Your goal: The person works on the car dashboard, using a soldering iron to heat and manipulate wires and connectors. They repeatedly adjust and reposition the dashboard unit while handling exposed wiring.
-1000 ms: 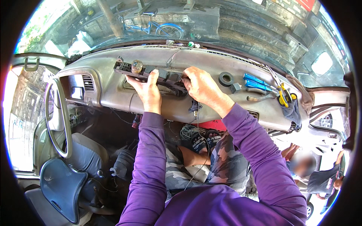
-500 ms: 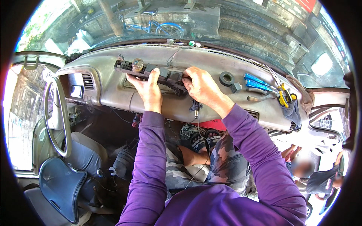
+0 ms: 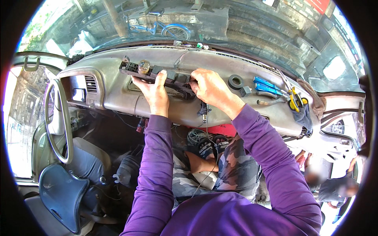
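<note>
A long dark plastic unit (image 3: 173,82), with square black blocks and a clear round dome (image 3: 144,67) near its left end, is held above the dashboard. My left hand (image 3: 155,92) grips it from below and in front, thumb on top. My right hand (image 3: 206,87) has its fingers pinched at the unit's right end; their tips are partly hidden. A dark cable with a metal-tipped plug (image 3: 204,114) hangs below. To the right lie black tape (image 3: 235,82), a grey cube (image 3: 246,91), blue-handled tools (image 3: 267,88) and yellow-handled cutters (image 3: 293,102).
Grey dashboard (image 3: 114,86), steering wheel (image 3: 69,145) at left, dark seat pad (image 3: 63,196) at lower left, coiled wire (image 3: 197,135) by my crossed legs. Rags (image 3: 315,98) hang at the right. Two people (image 3: 334,188) are outside the right door; a blue bicycle (image 3: 165,27) shows through the windscreen.
My hands and the held unit stay almost still. The people outside the right door have shifted slightly.
</note>
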### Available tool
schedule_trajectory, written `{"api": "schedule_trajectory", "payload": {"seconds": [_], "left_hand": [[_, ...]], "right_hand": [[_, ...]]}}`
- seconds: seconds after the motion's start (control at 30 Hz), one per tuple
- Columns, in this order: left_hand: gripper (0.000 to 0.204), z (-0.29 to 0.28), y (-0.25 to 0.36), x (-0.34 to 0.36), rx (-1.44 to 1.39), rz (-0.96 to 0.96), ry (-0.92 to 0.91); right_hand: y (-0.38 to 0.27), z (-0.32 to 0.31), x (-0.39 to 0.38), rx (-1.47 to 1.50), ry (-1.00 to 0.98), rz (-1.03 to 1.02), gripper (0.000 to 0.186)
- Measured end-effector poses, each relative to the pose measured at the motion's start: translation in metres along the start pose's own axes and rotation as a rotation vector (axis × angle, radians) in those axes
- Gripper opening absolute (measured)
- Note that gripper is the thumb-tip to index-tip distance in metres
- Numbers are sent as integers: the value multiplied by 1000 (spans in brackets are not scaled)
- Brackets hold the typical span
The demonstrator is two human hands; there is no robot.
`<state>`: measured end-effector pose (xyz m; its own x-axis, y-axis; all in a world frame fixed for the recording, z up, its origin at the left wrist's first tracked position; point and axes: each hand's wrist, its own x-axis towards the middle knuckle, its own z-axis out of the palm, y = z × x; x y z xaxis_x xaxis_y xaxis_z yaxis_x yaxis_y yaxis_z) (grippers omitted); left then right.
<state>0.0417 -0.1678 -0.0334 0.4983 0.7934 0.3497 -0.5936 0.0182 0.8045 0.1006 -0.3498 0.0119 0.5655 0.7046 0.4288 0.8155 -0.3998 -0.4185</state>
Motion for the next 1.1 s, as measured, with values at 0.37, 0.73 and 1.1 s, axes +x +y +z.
{"api": "schedule_trajectory", "payload": {"seconds": [0.37, 0.73, 1.1], "left_hand": [[110, 1, 5, -1, 63, 6, -14], [116, -2, 5, 1, 32, -25, -50], [108, -17, -6, 14, -3, -177, -9]], "right_hand": [[-11, -8, 5, 62, -103, 193, 20], [-20, 2, 9, -21, -80, 286, 22], [-15, -36, -39, 80, 243, 345, 47]]}}
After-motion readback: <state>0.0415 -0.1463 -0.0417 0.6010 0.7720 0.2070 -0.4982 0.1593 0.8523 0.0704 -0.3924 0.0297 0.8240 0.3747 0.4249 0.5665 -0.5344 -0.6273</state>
